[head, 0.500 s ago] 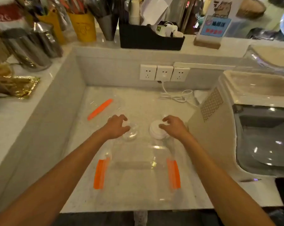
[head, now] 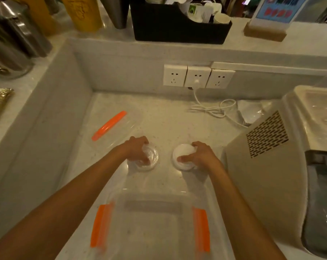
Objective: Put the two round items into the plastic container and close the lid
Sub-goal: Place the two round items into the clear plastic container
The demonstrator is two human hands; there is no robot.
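A clear round lid (head: 151, 157) lies on the counter under my left hand (head: 137, 149), whose fingers are closed around its rim. A white round lid (head: 181, 154) sits to its right with my right hand (head: 199, 154) gripping its right edge. Nearer to me stands the open clear plastic container (head: 153, 207) with an orange clip on each side. Its clear lid (head: 119, 126), with one orange clip, lies flat at the back left.
A large beige machine (head: 271, 166) fills the right side, close to my right arm. A white cable (head: 213, 109) runs from the wall sockets (head: 197, 76). Low walls bound the counter at the left and back; a black organiser (head: 177, 27) and cups stand on the ledge above.
Both hands have closed down onto the round lids, fingers now wrapped around their rims. The view has moved nearer to the counter.
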